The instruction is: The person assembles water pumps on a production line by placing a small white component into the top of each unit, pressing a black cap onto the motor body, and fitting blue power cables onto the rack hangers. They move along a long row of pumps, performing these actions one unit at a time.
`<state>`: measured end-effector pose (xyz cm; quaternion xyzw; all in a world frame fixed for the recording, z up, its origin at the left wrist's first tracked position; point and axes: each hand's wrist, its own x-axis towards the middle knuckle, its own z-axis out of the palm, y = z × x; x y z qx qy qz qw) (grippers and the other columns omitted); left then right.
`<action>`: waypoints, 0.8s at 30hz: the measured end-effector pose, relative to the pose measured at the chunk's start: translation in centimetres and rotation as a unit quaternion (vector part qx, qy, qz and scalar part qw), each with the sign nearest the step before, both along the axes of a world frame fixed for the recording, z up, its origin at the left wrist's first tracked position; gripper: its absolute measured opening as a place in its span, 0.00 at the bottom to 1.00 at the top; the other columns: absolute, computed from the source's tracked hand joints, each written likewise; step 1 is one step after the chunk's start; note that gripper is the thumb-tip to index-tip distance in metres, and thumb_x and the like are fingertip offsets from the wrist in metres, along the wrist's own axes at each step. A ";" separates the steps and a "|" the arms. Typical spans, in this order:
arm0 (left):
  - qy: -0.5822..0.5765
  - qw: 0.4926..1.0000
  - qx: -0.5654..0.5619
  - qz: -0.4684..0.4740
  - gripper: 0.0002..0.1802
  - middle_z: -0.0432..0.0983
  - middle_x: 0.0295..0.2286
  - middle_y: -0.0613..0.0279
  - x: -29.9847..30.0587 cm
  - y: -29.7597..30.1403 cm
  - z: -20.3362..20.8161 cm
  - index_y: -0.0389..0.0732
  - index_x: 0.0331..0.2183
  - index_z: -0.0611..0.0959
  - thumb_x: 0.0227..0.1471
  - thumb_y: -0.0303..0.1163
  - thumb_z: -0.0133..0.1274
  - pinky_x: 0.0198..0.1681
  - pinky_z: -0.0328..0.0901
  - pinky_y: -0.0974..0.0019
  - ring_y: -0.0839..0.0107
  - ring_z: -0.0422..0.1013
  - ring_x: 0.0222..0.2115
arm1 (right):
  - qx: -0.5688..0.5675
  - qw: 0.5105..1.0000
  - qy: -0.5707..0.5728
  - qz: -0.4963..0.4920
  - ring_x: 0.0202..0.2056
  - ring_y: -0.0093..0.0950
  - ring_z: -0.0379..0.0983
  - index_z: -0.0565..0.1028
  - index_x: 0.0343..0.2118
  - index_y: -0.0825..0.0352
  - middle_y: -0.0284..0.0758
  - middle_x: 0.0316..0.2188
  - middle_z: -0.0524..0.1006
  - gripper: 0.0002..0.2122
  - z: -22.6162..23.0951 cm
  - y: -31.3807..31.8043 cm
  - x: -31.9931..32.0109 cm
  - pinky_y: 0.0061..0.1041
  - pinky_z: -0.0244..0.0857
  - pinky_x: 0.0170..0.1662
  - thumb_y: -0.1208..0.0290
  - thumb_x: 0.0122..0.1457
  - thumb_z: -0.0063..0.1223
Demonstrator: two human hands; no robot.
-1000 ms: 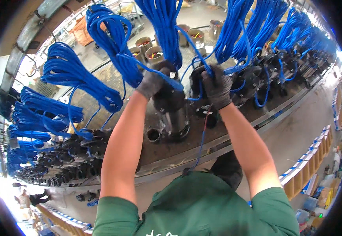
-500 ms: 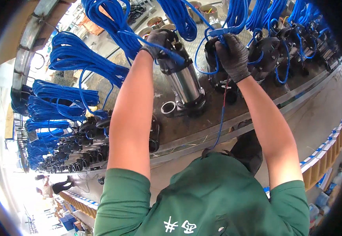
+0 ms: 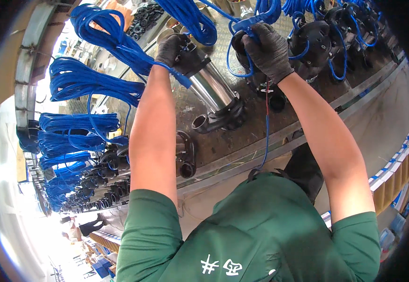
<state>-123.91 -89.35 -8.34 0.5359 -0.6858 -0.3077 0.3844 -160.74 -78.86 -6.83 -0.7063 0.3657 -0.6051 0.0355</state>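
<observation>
My left hand (image 3: 169, 50), in a dark glove, is closed on the black top of a submersible pump (image 3: 212, 88) with a shiny steel body. The pump leans to the left, its black base and round outlet on the workbench. A blue cable runs across my left wrist and ends in a thicker sleeve beside the pump. In its dark glove, my right hand (image 3: 271, 52) pinches a blue cable (image 3: 246, 22) over the black top of a second pump (image 3: 255, 81), mostly hidden behind that hand. A thin red and blue wire (image 3: 267, 127) hangs below my right wrist.
Coiled blue cables (image 3: 91, 80) hang along the left, above a row of pumps (image 3: 106, 183). More black-topped pumps (image 3: 311, 40) stand to the right. The workbench's metal edge (image 3: 232, 162) runs in front of me. Cardboard boxes (image 3: 392, 181) are at the lower right; another person is far off at lower left.
The first pump leans further left, and my left hand has moved left with its top. My right hand stays at the cable over the second pump. The whole view has shifted slightly.
</observation>
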 end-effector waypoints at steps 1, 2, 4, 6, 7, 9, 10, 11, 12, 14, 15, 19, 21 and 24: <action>0.092 0.994 0.052 -0.005 0.09 0.79 0.26 0.62 -3.9 0.1 0.4 0.42 0.34 0.84 0.52 0.33 0.54 0.35 0.68 0.65 0.70 0.73 0.28 | -0.001 1.000 0.004 -0.022 0.37 0.43 0.77 0.76 0.41 0.64 0.41 0.35 0.78 0.13 -0.5 -0.3 -1.5 0.34 0.72 0.40 0.64 0.56 0.59; 0.175 0.980 0.100 0.010 0.09 0.79 0.27 0.61 -5.0 0.8 0.9 0.41 0.34 0.84 0.52 0.32 0.53 0.36 0.68 0.65 0.70 0.73 0.29 | -0.006 1.000 0.002 -0.025 0.36 0.43 0.77 0.76 0.41 0.64 0.41 0.35 0.78 0.13 -0.6 -0.3 -1.7 0.35 0.72 0.40 0.64 0.56 0.59; 0.142 0.987 0.069 0.014 0.10 0.79 0.27 0.61 -4.7 -0.3 0.2 0.42 0.33 0.85 0.52 0.33 0.51 0.37 0.67 0.65 0.68 0.73 0.29 | -0.021 0.998 0.031 -0.059 0.36 0.43 0.77 0.75 0.40 0.64 0.41 0.34 0.77 0.14 -0.5 -0.3 -1.9 0.35 0.72 0.40 0.63 0.55 0.60; 0.112 0.993 0.022 0.007 0.08 0.80 0.27 0.59 -3.9 -1.0 -0.6 0.44 0.31 0.85 0.50 0.32 0.52 0.37 0.68 0.63 0.65 0.74 0.30 | 0.010 0.995 0.058 -0.076 0.36 0.43 0.77 0.75 0.39 0.64 0.41 0.34 0.77 0.14 -0.4 -0.2 -1.8 0.35 0.72 0.40 0.63 0.55 0.60; -0.013 0.998 -0.063 -0.009 0.08 0.80 0.27 0.57 -2.0 -1.6 -0.7 0.46 0.31 0.86 0.49 0.31 0.53 0.37 0.68 0.62 0.63 0.75 0.31 | 0.010 0.996 0.050 -0.067 0.36 0.43 0.77 0.75 0.39 0.64 0.41 0.34 0.77 0.13 -0.3 -0.1 -1.0 0.35 0.72 0.40 0.63 0.55 0.60; -0.269 0.920 -0.282 -0.028 0.08 0.81 0.28 0.55 1.4 -2.7 -1.1 0.50 0.30 0.87 0.47 0.30 0.54 0.38 0.69 0.60 0.59 0.77 0.33 | 0.017 0.998 0.029 -0.045 0.36 0.41 0.77 0.75 0.39 0.63 0.39 0.33 0.77 0.09 -1.0 -0.9 0.5 0.34 0.71 0.41 0.68 0.57 0.58; -0.243 0.939 -0.244 -0.014 0.08 0.80 0.28 0.55 -0.1 -3.0 -1.2 0.50 0.30 0.87 0.47 0.30 0.54 0.38 0.69 0.60 0.59 0.77 0.33 | 0.022 0.998 0.034 -0.052 0.36 0.41 0.77 0.75 0.39 0.63 0.39 0.34 0.77 0.09 -1.5 -1.3 -0.1 0.34 0.71 0.41 0.68 0.57 0.58; -0.180 0.967 -0.179 0.003 0.07 0.80 0.28 0.55 -1.3 -2.4 -0.9 0.50 0.30 0.86 0.47 0.31 0.54 0.38 0.69 0.60 0.59 0.77 0.33 | 0.028 0.998 0.033 -0.053 0.36 0.41 0.77 0.75 0.39 0.64 0.39 0.34 0.77 0.09 -1.8 -1.4 -0.3 0.34 0.71 0.41 0.68 0.57 0.58; -0.120 0.985 -0.127 0.017 0.07 0.80 0.28 0.55 -2.9 -1.6 -0.2 0.49 0.30 0.86 0.48 0.31 0.54 0.37 0.69 0.60 0.59 0.77 0.33 | 0.034 0.997 0.033 -0.058 0.36 0.41 0.77 0.75 0.39 0.64 0.39 0.34 0.77 0.10 -1.9 -1.4 -0.6 0.34 0.71 0.41 0.68 0.57 0.58; -0.084 0.991 -0.099 0.026 0.07 0.80 0.27 0.55 -4.3 -0.4 0.3 0.49 0.30 0.86 0.48 0.31 0.54 0.37 0.69 0.59 0.59 0.77 0.33 | 0.040 0.997 0.030 -0.060 0.36 0.40 0.77 0.75 0.39 0.64 0.38 0.34 0.77 0.10 -1.8 -1.2 -0.9 0.34 0.71 0.41 0.67 0.57 0.58; -0.078 0.992 -0.091 0.034 0.07 0.80 0.27 0.55 -4.6 0.3 0.7 0.49 0.30 0.86 0.48 0.31 0.54 0.37 0.69 0.59 0.59 0.77 0.33 | 0.041 0.997 0.026 -0.057 0.36 0.40 0.77 0.75 0.39 0.64 0.38 0.34 0.77 0.10 -1.7 -1.1 -0.8 0.34 0.71 0.41 0.67 0.57 0.58; -0.074 0.992 -0.087 0.047 0.06 0.80 0.27 0.55 -4.9 2.2 1.6 0.48 0.30 0.85 0.48 0.31 0.55 0.37 0.69 0.59 0.59 0.76 0.32 | 0.046 0.998 0.016 -0.048 0.36 0.39 0.77 0.75 0.40 0.64 0.38 0.34 0.77 0.10 -1.3 -1.1 -0.4 0.33 0.71 0.42 0.67 0.57 0.59; -0.070 0.993 -0.091 0.035 0.05 0.80 0.27 0.55 -6.1 2.2 1.8 0.47 0.30 0.85 0.49 0.31 0.55 0.37 0.69 0.59 0.59 0.76 0.32 | 0.044 0.997 0.017 -0.056 0.37 0.39 0.77 0.75 0.40 0.64 0.38 0.34 0.78 0.10 -1.0 -1.0 -1.0 0.33 0.71 0.42 0.67 0.57 0.59; -0.079 0.992 -0.092 0.043 0.05 0.79 0.27 0.55 -6.3 3.3 2.0 0.47 0.30 0.84 0.49 0.31 0.55 0.37 0.69 0.58 0.59 0.76 0.32 | 0.045 0.998 0.006 -0.050 0.37 0.38 0.77 0.75 0.40 0.64 0.38 0.34 0.78 0.11 -1.2 -0.8 -0.7 0.33 0.71 0.42 0.67 0.57 0.59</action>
